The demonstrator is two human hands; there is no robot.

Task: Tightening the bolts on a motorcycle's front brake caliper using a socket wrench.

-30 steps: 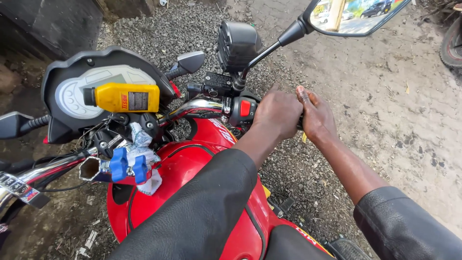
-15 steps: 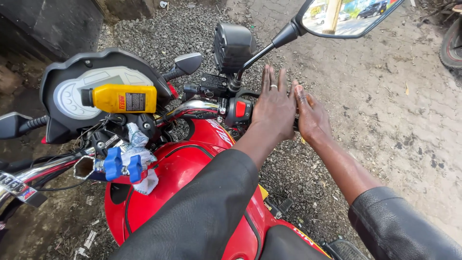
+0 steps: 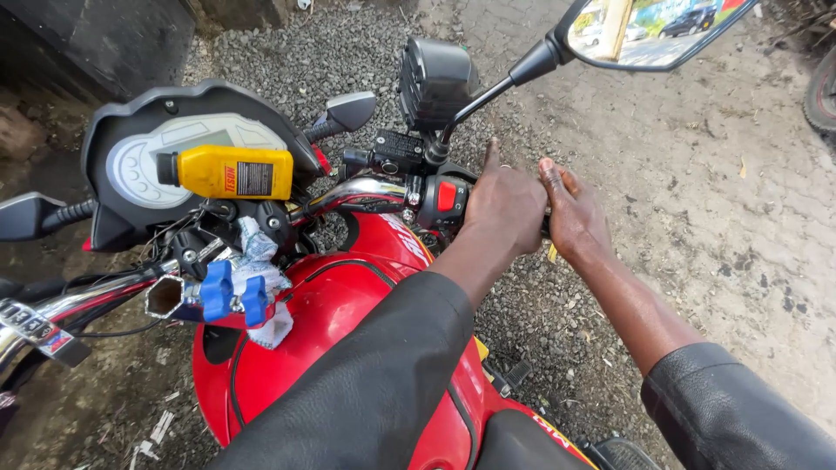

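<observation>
Resting side by side at the centre right of the frame, both hands are seen on the right handlebar grip (image 3: pixel 547 228) of a red motorcycle, only a sliver of which shows between them. The left hand (image 3: pixel 505 209) is laid over the inner end of the grip, just beside the switch housing (image 3: pixel 444 198) with its red button; its fingers are curled down together over the bar, and the thumb is raised upward. The right hand (image 3: pixel 573 213) is placed just to the right of it, touching it, with the fingers pressed together and folded over the outer end of the grip; whether they are clamped tight cannot be told. Black sleeves are worn on both arms. A round mirror (image 3: pixel 649 30) is held on a stalk at the upper right of the frame. At the upper left, a yellow bottle (image 3: pixel 231 172) is laid on its side across the instrument cluster (image 3: pixel 144 139). A tool with blue parts (image 3: pixel 222 296) is seen at the left, above the red fuel tank (image 3: pixel 348 305). Grey gravel (image 3: pixel 279 61) is spread under the front of the machine.
</observation>
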